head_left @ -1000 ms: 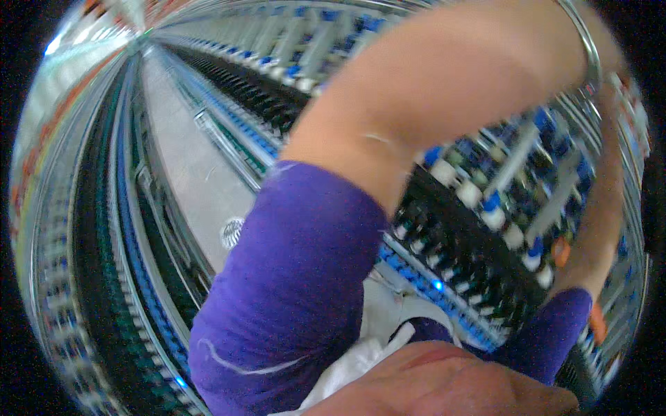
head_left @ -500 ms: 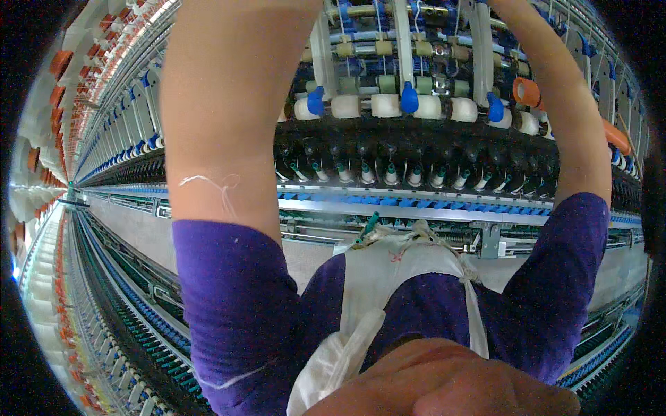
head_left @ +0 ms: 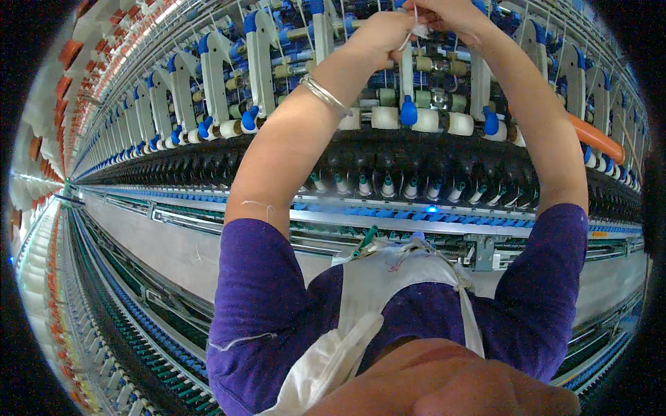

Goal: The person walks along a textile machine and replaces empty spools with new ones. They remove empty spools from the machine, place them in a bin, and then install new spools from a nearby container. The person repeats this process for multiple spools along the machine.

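Both hands meet at the top edge, in front of the machine's drafting arms. My left hand (head_left: 394, 33) is closed, its fingertips pinched beside a tuft of white fibre strand (head_left: 420, 30). Right against it, my right hand (head_left: 454, 16) is closed too, with the strand running between the fingers of both. Part of the fingers is cut off by the upper edge. Below them sit white rollers (head_left: 385, 118) and a grey arm with a blue tip (head_left: 409, 111).
A row of spindles with pale bobbins (head_left: 387, 186) runs under the rollers, above a blue-and-silver rail (head_left: 388, 211). An orange tube (head_left: 596, 137) lies by my right arm. Another long machine (head_left: 132, 333) stretches away at the left. A white apron (head_left: 374, 277) covers my front.
My left arm has swung down and to the right, bringing the left hand into view. My right hand has come inward to meet it, and the white strand now shows between them.
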A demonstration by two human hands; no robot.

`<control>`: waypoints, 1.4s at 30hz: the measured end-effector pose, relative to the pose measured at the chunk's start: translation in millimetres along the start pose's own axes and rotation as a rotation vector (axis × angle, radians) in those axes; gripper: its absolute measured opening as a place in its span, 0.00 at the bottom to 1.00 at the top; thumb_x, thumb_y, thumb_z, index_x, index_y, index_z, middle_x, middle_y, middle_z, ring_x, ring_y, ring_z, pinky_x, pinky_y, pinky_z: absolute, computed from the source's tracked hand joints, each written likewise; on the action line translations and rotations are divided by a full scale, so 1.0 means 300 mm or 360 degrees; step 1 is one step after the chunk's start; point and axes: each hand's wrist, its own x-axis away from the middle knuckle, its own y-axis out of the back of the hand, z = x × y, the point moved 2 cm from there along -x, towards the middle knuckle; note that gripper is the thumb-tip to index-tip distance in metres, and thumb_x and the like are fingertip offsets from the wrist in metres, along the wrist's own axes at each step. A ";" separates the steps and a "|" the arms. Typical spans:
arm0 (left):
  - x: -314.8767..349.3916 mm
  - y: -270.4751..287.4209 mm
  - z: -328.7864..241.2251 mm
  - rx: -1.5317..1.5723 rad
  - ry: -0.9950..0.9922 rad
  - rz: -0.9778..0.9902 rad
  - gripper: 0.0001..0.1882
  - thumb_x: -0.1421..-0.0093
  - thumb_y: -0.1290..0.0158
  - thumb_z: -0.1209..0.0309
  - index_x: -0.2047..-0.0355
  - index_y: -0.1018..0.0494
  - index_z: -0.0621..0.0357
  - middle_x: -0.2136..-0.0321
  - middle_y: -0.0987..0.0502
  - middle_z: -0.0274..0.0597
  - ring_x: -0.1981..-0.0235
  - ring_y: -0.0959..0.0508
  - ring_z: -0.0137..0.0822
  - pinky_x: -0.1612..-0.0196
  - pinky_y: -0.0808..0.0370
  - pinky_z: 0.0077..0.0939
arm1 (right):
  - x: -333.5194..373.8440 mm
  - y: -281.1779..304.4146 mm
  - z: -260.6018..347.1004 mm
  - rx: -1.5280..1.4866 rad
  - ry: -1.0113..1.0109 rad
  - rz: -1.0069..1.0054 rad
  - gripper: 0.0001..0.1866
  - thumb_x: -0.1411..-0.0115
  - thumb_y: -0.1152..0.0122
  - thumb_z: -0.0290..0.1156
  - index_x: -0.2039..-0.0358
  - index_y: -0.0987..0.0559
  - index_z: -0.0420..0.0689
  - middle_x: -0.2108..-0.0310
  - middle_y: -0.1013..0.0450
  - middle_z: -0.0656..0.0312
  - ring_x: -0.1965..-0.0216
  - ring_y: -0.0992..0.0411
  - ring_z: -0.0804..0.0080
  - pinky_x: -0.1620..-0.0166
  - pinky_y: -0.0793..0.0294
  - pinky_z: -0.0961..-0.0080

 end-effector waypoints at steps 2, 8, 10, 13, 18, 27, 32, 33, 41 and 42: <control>0.018 0.009 -0.023 -0.0443 -0.0377 0.0029 0.14 0.40 0.49 0.60 0.68 0.24 0.60 0.79 0.28 0.36 0.82 0.34 0.30 0.79 0.38 0.26 | -0.003 -0.014 0.004 0.0166 0.0033 -0.0022 0.19 0.37 0.45 0.37 0.81 0.25 0.40 0.86 0.35 0.60 0.86 0.41 0.74 0.76 0.38 0.70; 0.072 0.006 -0.085 -0.1996 -0.0649 -0.0146 0.17 0.46 0.47 0.53 0.68 0.19 0.53 0.70 0.21 0.53 0.65 0.21 0.52 0.60 0.23 0.41 | 0.013 -0.009 0.026 0.0564 0.0167 -0.0165 0.25 0.40 0.39 0.38 0.89 0.36 0.44 0.91 0.46 0.65 0.88 0.49 0.75 0.77 0.44 0.68; 0.066 -0.017 -0.116 -0.2062 -0.0711 -0.0158 0.16 0.44 0.48 0.56 0.68 0.21 0.56 0.70 0.21 0.53 0.66 0.21 0.53 0.61 0.23 0.42 | 0.015 0.008 0.016 0.0564 0.0066 -0.0327 0.24 0.40 0.38 0.37 0.89 0.34 0.43 0.91 0.45 0.64 0.88 0.49 0.74 0.78 0.43 0.68; 0.008 -0.055 -0.167 -0.1586 -0.0417 -0.0025 0.21 0.36 0.51 0.67 0.86 0.32 0.62 0.92 0.37 0.39 0.90 0.39 0.33 0.82 0.34 0.33 | 0.006 0.045 -0.001 0.0599 0.0214 -0.0296 0.24 0.38 0.42 0.39 0.89 0.30 0.42 0.91 0.42 0.62 0.88 0.47 0.73 0.78 0.43 0.66; -0.064 -0.183 -0.128 -0.3147 -0.0913 0.0083 0.14 0.38 0.49 0.68 0.80 0.24 0.60 0.81 0.27 0.39 0.71 0.27 0.40 0.64 0.27 0.41 | -0.026 0.116 -0.018 0.1791 0.0284 -0.0454 0.28 0.36 0.48 0.45 0.90 0.30 0.42 0.91 0.41 0.60 0.88 0.42 0.67 0.80 0.38 0.65; -0.033 -0.234 -0.085 -0.3428 -0.0699 0.0400 0.09 0.38 0.49 0.67 0.75 0.23 0.51 0.75 0.24 0.41 0.66 0.27 0.41 0.59 0.33 0.43 | -0.099 0.012 -0.125 0.1810 0.0121 -0.0282 0.20 0.39 0.44 0.36 0.85 0.25 0.39 0.83 0.32 0.53 0.83 0.36 0.63 0.77 0.32 0.63; 0.178 -0.016 -0.307 -0.2595 -0.0446 0.0643 0.12 0.41 0.45 0.64 0.71 0.19 0.59 0.75 0.22 0.45 0.76 0.24 0.37 0.71 0.29 0.36 | -0.181 -0.017 -0.213 0.1797 0.0168 -0.0130 0.14 0.42 0.41 0.35 0.77 0.19 0.37 0.76 0.26 0.50 0.74 0.28 0.56 0.69 0.26 0.60; 0.219 0.039 -0.348 -0.2340 -0.0290 0.0595 0.13 0.43 0.43 0.62 0.72 0.20 0.61 0.78 0.22 0.43 0.79 0.26 0.33 0.73 0.30 0.33 | -0.199 -0.011 -0.231 0.1639 0.0020 -0.0315 0.15 0.43 0.40 0.38 0.75 0.18 0.37 0.75 0.25 0.49 0.72 0.27 0.54 0.67 0.26 0.59; 0.370 0.308 -0.371 -0.0066 -0.0613 0.0040 0.13 0.43 0.42 0.64 0.76 0.24 0.61 0.76 0.24 0.39 0.76 0.29 0.29 0.69 0.30 0.26 | -0.241 -0.053 -0.303 0.1860 0.0180 -0.0324 0.13 0.46 0.41 0.33 0.78 0.20 0.36 0.76 0.25 0.46 0.72 0.26 0.52 0.69 0.26 0.57; 0.350 0.308 -0.355 0.0161 -0.0686 0.0105 0.13 0.40 0.46 0.64 0.74 0.25 0.62 0.74 0.25 0.41 0.74 0.28 0.30 0.66 0.29 0.27 | -0.235 -0.053 -0.299 0.1844 0.0157 -0.0232 0.13 0.46 0.41 0.33 0.78 0.20 0.35 0.76 0.25 0.47 0.73 0.26 0.52 0.70 0.25 0.58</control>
